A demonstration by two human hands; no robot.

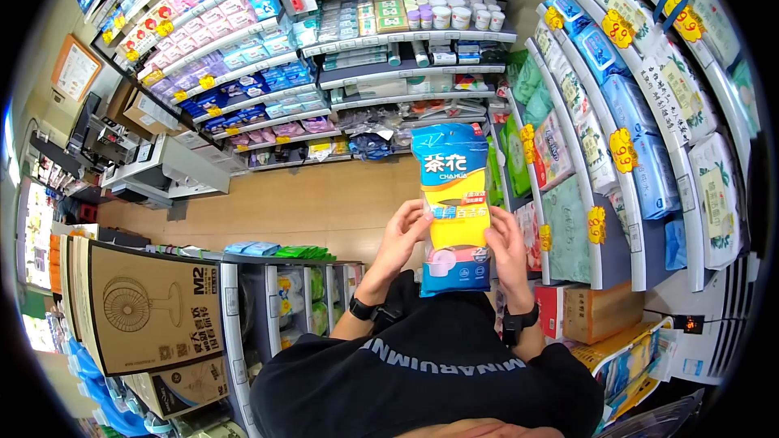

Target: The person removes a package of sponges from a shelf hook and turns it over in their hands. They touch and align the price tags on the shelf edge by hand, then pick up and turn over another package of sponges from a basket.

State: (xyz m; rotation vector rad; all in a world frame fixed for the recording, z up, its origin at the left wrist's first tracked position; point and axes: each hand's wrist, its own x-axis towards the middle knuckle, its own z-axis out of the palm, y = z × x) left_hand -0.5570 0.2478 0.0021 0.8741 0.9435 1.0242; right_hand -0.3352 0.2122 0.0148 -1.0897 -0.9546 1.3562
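A blue and yellow pack of sponge scouring pads [457,231] is held upright in front of my chest, its printed front with large white characters turned up to me. My left hand [404,234] grips the pack's left edge, with the thumb on the front. On the opposite edge my right hand [508,245] is closed, its thumb and fingertips at the side of the yellow part. The fingers behind the pack are hidden. Both wrists wear dark bands.
Shelves of pink, blue and purple packs [219,20] curve along the far left. White tubs [459,16] stand on the back shelf. Wipes packs [600,49] fill the right shelves. A fan carton [154,308] stands on a low shelf at left. Wood-coloured floor [324,199] lies ahead.
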